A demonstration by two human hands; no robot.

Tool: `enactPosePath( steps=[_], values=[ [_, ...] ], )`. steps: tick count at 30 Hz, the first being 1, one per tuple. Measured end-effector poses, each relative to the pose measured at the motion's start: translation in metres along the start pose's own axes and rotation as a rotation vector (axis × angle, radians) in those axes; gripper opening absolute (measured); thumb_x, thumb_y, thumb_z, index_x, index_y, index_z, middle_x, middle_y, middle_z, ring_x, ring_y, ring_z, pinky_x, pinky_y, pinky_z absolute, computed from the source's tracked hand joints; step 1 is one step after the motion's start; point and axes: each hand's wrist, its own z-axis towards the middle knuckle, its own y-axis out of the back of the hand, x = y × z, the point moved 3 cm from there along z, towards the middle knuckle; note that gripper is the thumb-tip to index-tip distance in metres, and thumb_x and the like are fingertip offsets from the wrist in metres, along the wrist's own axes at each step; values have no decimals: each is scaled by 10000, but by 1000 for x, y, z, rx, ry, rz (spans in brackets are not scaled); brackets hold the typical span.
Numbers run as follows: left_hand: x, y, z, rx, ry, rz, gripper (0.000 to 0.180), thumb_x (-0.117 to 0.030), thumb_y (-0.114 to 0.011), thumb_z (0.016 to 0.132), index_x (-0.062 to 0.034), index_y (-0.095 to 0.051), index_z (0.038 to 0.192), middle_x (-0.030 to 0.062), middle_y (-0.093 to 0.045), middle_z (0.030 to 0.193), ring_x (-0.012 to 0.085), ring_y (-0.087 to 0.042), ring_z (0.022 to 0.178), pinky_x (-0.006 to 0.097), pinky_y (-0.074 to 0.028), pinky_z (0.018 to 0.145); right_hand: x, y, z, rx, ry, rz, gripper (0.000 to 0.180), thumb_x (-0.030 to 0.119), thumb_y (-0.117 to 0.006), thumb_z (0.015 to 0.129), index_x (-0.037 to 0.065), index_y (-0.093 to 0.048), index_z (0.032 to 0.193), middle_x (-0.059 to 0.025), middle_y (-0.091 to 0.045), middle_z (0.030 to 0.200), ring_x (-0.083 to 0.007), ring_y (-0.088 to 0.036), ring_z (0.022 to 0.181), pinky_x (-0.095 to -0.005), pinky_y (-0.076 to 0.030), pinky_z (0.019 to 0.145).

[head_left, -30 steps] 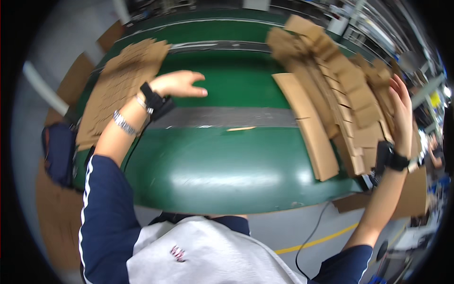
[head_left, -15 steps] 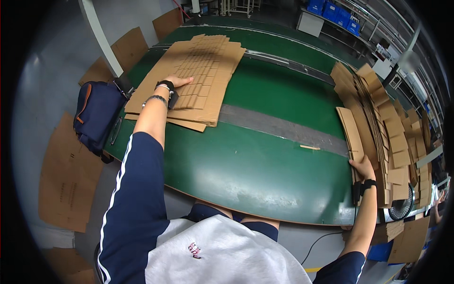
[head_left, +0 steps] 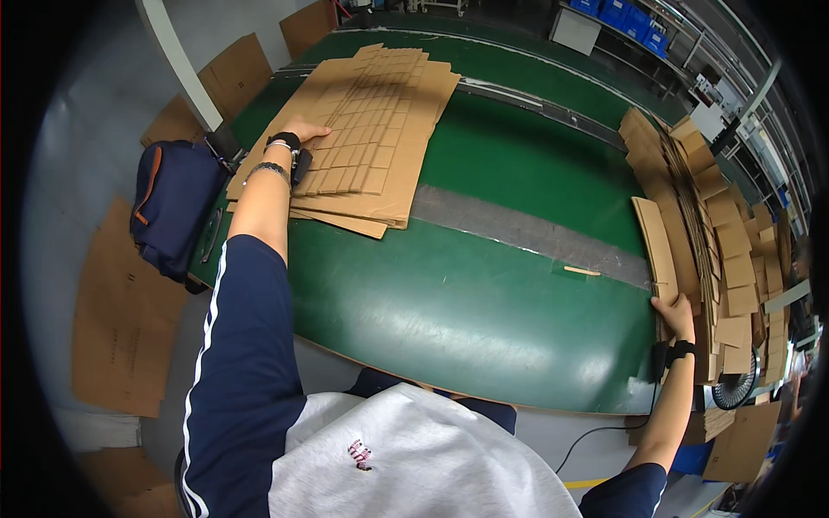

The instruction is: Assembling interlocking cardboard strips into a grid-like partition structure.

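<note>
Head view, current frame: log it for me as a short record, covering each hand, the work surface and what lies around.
Left hand: left hand over the left side of a flat cardboard stack; grip unclear
Right hand: right hand at the near end of a narrow cardboard piece; grip unclear
Surface: green table with a grey band across it
Loose item: small tan strip near the band
Right side: more cardboard pieces
Left edge: dark blue bag

Flat brown cardboard sheets (head_left: 380, 138) bear dark grid lines, and the broad, glossy green tabletop (head_left: 449, 293) a grey stripe (head_left: 527, 231).
</note>
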Motion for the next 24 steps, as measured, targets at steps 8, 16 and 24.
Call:
enactPosePath(
  steps=[8,16,24],
  values=[
    [-135,7,-105,69,-397,-115,749,-468,-743,810,-5,-524,1357,151,-660,1141,209,-620,1034,322,-482,883,2,20,-26,-204,-21,-162,752,386,-864,652,-86,-507,1116,-294,-587,1119,-429,-579,1065,-453,-482,905],
    [-161,-83,-274,873,-889,37,652,-240,-653,920,-32,-374,1471,130,-527,1368,185,-536,1183,317,-426,1007,114,53,-53,-245,123,251,788,491,-843,675,-89,-563,1129,-291,-616,1147,-383,-618,1077,-431,-497,908],
    [-154,-102,-294,619,-1095,758,780,-315,-668,840,-20,-316,1470,262,-451,1365,367,-603,1030,397,-481,934,138,27,-83,-289,252,41,909,549,-818,669,-102,-504,1220,-311,-581,1144,-426,-577,1091,-454,-491,923]
  ],
)
